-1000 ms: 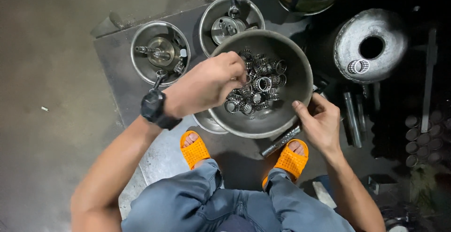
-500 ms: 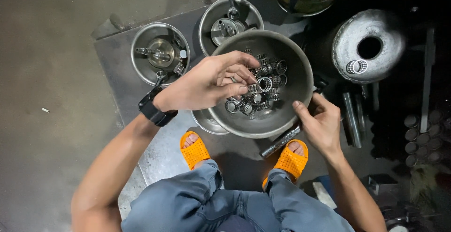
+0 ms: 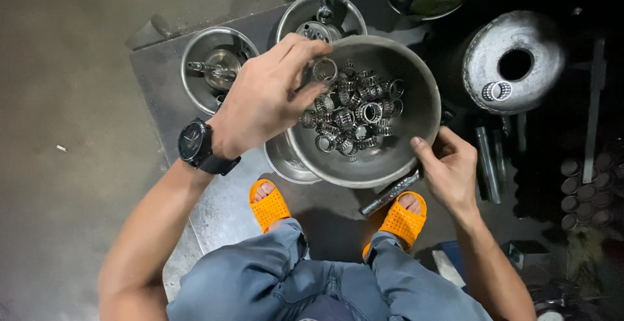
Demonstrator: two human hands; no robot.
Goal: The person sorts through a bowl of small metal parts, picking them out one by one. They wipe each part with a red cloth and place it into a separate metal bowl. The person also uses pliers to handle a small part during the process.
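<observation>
Head view: left hand [image 3: 270,96] at frame centre over big metal bowl [image 3: 416,90], thumb and fingertips pinching a small metal ring [image 3: 324,70] above the pile of bearings [image 3: 354,109]. Right hand [image 3: 448,168], lower right, fingers curled gripping bowl's rim. Two smaller bowls [image 3: 195,48] upper left. Orange sandals [image 3: 270,207] below.
</observation>
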